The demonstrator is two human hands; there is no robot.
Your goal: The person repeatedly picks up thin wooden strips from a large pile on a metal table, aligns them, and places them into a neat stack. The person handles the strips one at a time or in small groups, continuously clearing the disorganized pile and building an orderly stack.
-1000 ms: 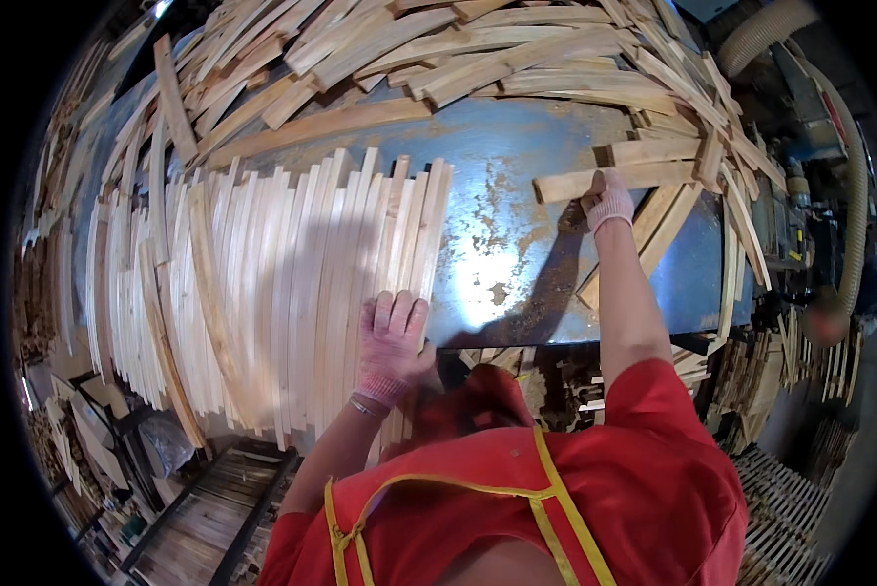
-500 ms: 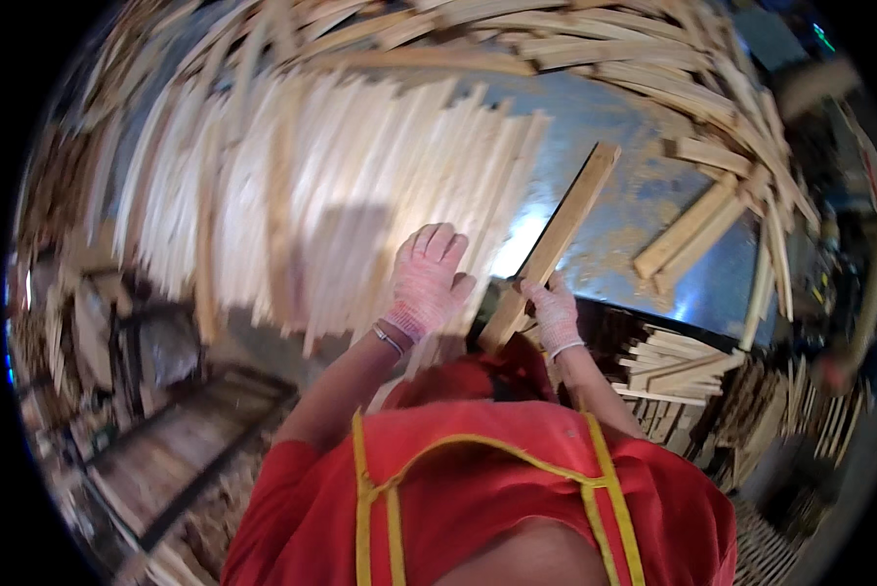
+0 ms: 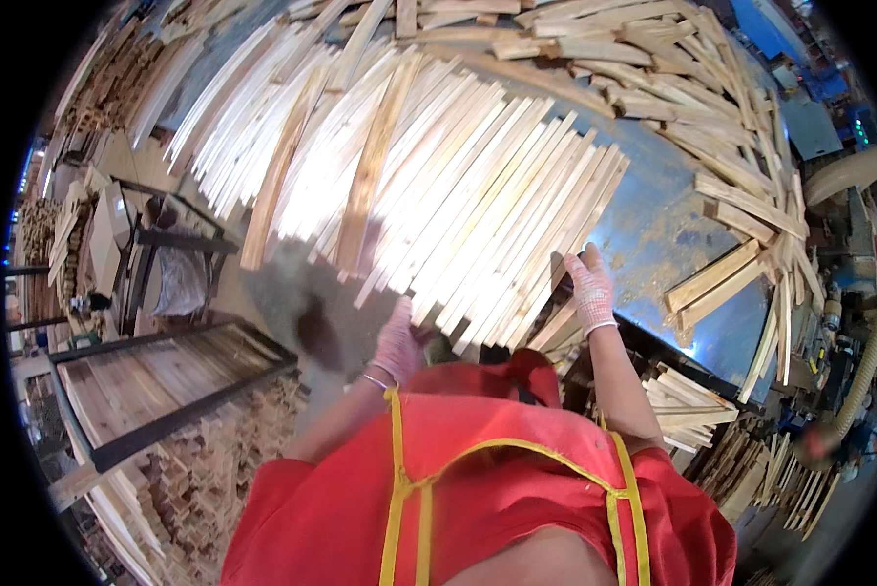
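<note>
A wide row of pale, narrow wooden strips [image 3: 497, 195] lies side by side on a metal table. Against the strips' near ends is my left hand [image 3: 399, 344], in a light glove, its fingers stretched out and partly hidden from view. My right hand [image 3: 592, 288], gloved too, is at the right edge of the row with its fingers extended beside the outermost strip [image 3: 600, 195]. Neither hand is wrapped round a piece. Two browner boards [image 3: 372, 166] [image 3: 280, 176] rest across the top of the row.
Loose wood pieces [image 3: 673, 107] are heaped along the table's far and right sides. Sawdust dots the metal tabletop [image 3: 644, 259]. On the left stand a dark-framed wooden platform [image 3: 165, 386] and a pile of offcuts [image 3: 209, 469]. A ribbed hose [image 3: 873, 322] curves down at the far right.
My right hand no longer grips the separate board it held upright of the row. My left hand has come off the strips' top to their near ends. The view has shifted left.
</note>
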